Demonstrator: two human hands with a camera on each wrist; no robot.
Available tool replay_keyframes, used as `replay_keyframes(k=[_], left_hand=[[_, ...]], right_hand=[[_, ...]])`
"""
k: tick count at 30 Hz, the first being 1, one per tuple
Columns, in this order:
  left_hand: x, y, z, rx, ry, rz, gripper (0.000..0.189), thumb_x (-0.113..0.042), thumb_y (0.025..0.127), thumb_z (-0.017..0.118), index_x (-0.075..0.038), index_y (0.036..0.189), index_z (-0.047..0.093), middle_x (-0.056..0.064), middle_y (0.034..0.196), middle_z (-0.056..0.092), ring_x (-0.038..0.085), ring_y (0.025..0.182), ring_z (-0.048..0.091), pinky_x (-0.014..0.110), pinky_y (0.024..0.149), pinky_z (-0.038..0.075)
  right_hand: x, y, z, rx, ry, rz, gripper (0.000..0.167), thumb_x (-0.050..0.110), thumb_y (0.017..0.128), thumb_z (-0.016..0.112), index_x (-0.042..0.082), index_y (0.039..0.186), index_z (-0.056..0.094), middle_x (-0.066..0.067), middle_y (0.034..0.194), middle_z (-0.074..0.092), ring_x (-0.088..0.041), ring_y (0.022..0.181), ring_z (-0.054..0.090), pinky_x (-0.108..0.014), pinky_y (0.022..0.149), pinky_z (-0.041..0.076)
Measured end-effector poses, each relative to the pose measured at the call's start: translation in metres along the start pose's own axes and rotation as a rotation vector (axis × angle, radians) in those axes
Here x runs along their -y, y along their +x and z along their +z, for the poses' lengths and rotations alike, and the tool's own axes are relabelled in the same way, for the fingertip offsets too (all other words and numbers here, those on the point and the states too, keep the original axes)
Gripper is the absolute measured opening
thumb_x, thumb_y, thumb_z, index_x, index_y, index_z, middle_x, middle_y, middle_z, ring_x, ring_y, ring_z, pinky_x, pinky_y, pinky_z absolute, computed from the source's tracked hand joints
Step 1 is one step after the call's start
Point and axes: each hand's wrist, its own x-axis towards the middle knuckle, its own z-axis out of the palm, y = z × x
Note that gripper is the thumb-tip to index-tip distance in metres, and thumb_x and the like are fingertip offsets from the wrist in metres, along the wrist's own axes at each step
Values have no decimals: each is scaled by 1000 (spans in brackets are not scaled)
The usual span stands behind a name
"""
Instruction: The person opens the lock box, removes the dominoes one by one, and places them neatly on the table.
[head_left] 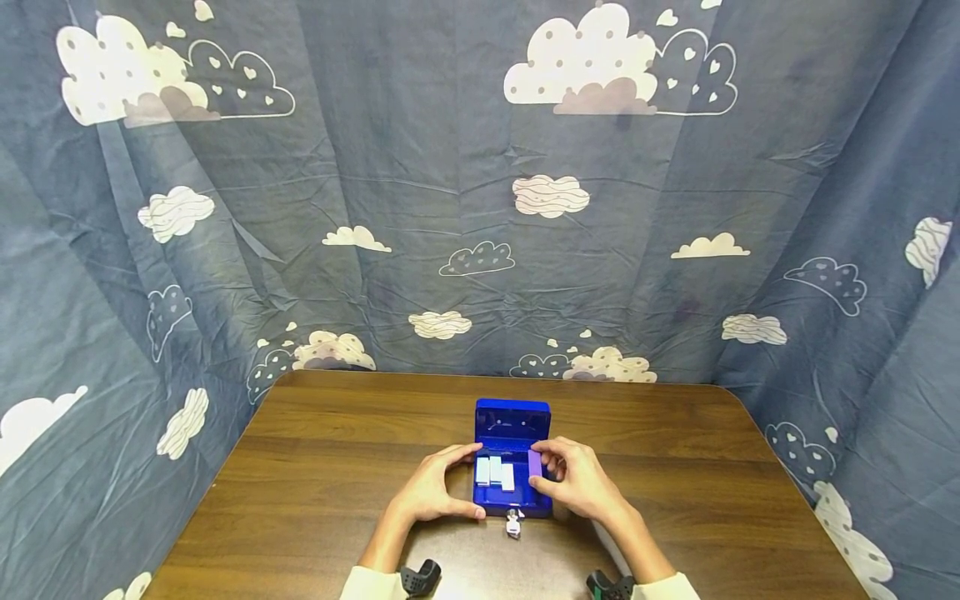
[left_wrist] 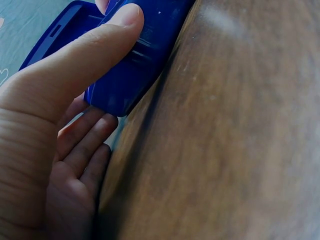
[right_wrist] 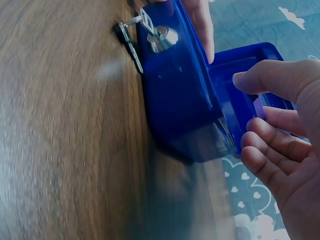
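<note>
A small blue cash box [head_left: 498, 500] stands on the table with its lid [head_left: 512, 406] raised at the back. My left hand [head_left: 429, 489] holds the box at its left side, the thumb by the front corner and the index finger near the back. Inside, several pale blue-white blocks [head_left: 496, 470] lie side by side toward the left. Between the thumb and index finger of my right hand [head_left: 583, 481] is a purple block [head_left: 535, 465], pinched at the box's right side. In the right wrist view most of that block is hidden by the fingers.
A set of keys [right_wrist: 131, 47] hangs from the lock [right_wrist: 162, 40] on the box's front wall. Under the box is a brown wooden table [head_left: 337, 442]. Behind and beside it hangs a grey-blue curtain [head_left: 405, 167] with cloud prints.
</note>
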Motion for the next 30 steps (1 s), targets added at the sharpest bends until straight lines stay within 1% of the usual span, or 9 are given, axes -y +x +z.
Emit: replay_keyframes(k=[6,10,20,25,27,30], left_hand=[[1,0,0,-1,17,3,102,-51,63,97,-21,150,54,-2,141,64,17,127,62,42,111,48],[2,0,0,-2,23,2,101,-52,63,96,-22,150,54,-3,141,64,16,127,62,42,111,48],[2,0,1,-2,24,3,101,-51,64,96,-21,150,53,-2,142,63,17,128,61,42,112,48],[3,0,1,-5,36,14,101,-52,65,95,-20,151,53,-1,141,64,18,127,62,42,111,48],[3,0,1,-1,34,12,101,-53,65,95,-20,151,52,-1,141,63,17,127,62,42,111,48],[3,1,1,3,33,6,101,-53,65,95,-21,151,52,-1,141,64,17,127,61,42,111,48]], right_hand=[[-4,-3,-4,-24,11,10,37,12,73,88,2,107,74,-3,82,64,-12,69,59,-22,59,51],[-6,-5,-7,-27,3,16,38,11,73,88,2,107,74,-3,82,64,-11,70,59,-23,59,52],[-15,-9,-13,-31,7,28,39,10,74,88,2,109,73,-4,83,65,-13,73,60,-21,61,51],[-18,-12,-15,-54,10,17,39,10,73,87,0,109,74,-3,83,65,-15,72,60,-22,60,51],[-21,-13,-15,-69,8,-3,39,9,73,87,0,109,74,-2,82,65,-14,71,60,-23,59,51],[-23,-15,-14,-82,18,-10,39,8,72,86,0,108,74,-2,81,64,-12,71,58,-23,58,50]])
